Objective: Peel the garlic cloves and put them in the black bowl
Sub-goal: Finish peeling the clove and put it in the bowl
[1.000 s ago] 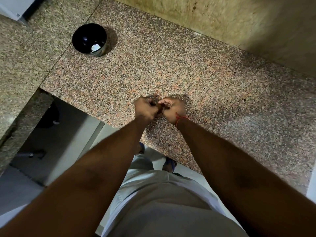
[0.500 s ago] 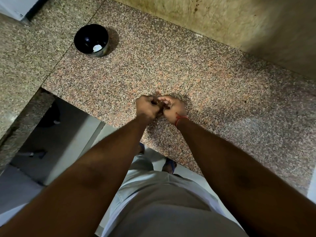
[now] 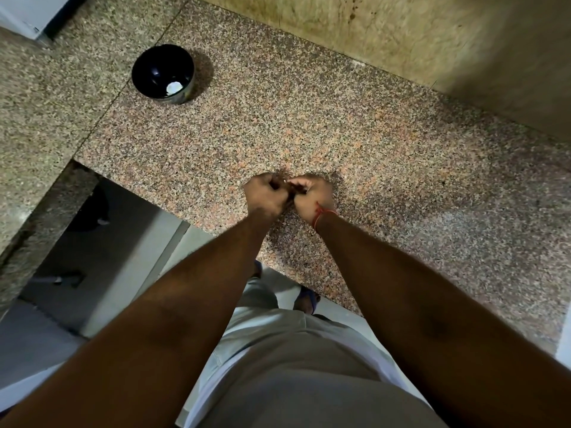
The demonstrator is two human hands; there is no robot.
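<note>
The light is dim and warm, and it falls from above and somewhat from the left. The bowl throws a soft shadow to its right on the counter. The hands throw a faint shadow to the right and below them. A small glint shows on the bowl's inner wall. The lower right of the counter looks paler, with a dull sheen. The upper right corner of the frame sinks into dark shade. The forearms in the lower frame are dark and soft, with little detail. The wide lens bends straight lines: the counter edges slant and spread toward the frame's edges. The granite grain is sharp at centre and smears toward the corners.
</note>
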